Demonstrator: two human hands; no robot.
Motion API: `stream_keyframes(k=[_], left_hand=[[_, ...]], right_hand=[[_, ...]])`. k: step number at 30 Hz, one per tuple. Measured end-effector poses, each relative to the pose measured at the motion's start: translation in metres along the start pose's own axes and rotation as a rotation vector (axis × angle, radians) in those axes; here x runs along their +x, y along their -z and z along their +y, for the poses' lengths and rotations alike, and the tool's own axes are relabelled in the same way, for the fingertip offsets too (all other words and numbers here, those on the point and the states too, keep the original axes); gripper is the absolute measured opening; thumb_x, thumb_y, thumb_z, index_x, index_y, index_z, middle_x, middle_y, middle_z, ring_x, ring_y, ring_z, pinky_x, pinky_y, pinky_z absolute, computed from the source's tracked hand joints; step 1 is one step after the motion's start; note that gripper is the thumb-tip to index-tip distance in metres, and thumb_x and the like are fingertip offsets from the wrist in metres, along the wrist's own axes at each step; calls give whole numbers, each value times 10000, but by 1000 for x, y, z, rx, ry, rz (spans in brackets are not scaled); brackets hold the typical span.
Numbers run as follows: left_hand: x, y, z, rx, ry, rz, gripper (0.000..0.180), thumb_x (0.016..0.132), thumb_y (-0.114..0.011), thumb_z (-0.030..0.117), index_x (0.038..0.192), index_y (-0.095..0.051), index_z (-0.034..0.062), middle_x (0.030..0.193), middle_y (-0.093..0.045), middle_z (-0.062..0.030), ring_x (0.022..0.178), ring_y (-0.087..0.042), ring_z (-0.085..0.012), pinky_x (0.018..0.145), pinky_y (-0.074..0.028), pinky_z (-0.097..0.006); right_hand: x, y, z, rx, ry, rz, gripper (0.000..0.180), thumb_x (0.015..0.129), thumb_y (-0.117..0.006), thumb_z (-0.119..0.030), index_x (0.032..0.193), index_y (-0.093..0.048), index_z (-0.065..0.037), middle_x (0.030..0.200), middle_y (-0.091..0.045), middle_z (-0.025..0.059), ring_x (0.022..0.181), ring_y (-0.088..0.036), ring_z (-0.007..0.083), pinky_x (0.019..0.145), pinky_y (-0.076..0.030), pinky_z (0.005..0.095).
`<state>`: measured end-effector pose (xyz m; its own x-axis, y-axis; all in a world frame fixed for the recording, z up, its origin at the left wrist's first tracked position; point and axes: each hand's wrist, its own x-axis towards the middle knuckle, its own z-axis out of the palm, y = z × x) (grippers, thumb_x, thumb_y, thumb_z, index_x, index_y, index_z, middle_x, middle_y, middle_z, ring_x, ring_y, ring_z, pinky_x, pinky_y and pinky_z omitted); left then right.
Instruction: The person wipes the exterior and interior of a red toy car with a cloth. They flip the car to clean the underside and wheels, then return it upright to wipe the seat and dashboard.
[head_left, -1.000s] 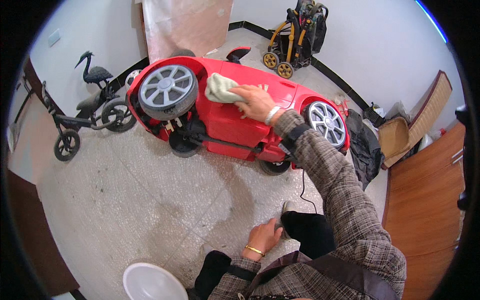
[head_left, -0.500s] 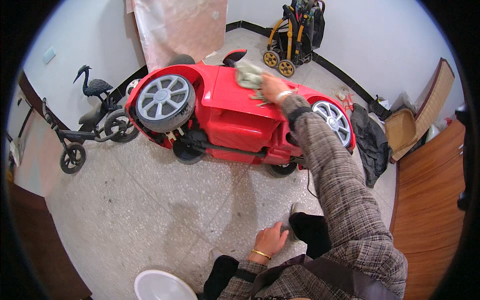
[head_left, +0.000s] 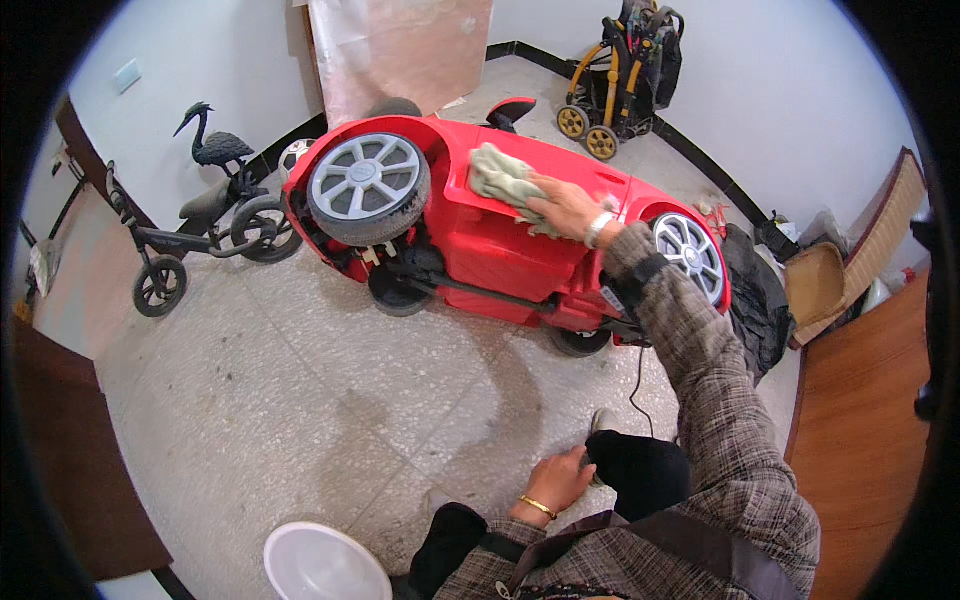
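Head view: the right hand (head_left: pixel 567 210) has its fingers closed over a pale cloth (head_left: pixel 500 176), against the upward-facing side of a red toy car (head_left: pixel 505 255), which lies tipped over on the floor (head_left: pixel 290 400). The left hand (head_left: pixel 560 481), empty, fingers loosely bent, is by the right knee (head_left: pixel 655 472).

From head height, one wide fisheye view looks down and forward, over a grey plaid cloth sleeve (head_left: pixel 715 370) near right, toward a red plastic toy car (head_left: pixel 510 262).
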<state>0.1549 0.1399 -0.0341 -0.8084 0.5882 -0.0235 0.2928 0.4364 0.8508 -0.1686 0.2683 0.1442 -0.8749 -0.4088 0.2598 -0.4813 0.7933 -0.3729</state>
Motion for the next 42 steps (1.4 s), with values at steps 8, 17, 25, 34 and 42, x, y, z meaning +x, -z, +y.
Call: stream_keyframes(k=[8, 17, 25, 34, 42], left_hand=[[-1, 13, 1, -9, 118, -37, 409, 888, -562, 332, 1176, -551, 41, 828, -687, -152, 782, -647, -368, 696, -502, -471], [1, 14, 11, -20, 93, -86, 425, 882, -576, 334, 1191, -552, 43, 862, -693, -147, 789, -651, -367, 713, -510, -456], [7, 6, 25, 20, 59, -89, 421, 867, -589, 325, 1179, -574, 43, 866, -686, -184, 816, -652, -386, 725, -518, -459], [9, 4, 26, 51, 110, -110, 405, 861, -600, 306, 1165, -581, 40, 867, -686, -197, 798, -656, -388, 732, -523, -455], [22, -2, 15, 107, 99, -137, 428, 870, -584, 324, 1195, -557, 48, 816, -690, -157, 781, -657, -376, 714, -519, -465]], right_hand=[[106, -76, -55, -77, 153, 212, 450, 883, -532, -243, 1268, -512, -10, 1308, -478, 202, 1232, -458, 343, 1031, -381, 399], [-19, -13, -15, -192, -99, 152, 354, 892, -522, -254, 1151, -588, -22, 1060, -619, 193, 1014, -597, 358, 908, -456, 430], [-130, 34, 5, -267, -285, 144, 308, 867, -562, -216, 1078, -561, 8, 1085, -589, 225, 1019, -586, 362, 884, -470, 427], [-154, -15, -18, -383, -178, 498, 438, 786, -607, -56, 1200, -482, 17, 1216, -537, 250, 1126, -543, 380, 928, -476, 400], [-146, 23, -10, 669, -153, 560, 229, 866, -593, -75, 1083, -624, -9, 953, -686, 129, 878, -651, 222, 798, -509, 334]])
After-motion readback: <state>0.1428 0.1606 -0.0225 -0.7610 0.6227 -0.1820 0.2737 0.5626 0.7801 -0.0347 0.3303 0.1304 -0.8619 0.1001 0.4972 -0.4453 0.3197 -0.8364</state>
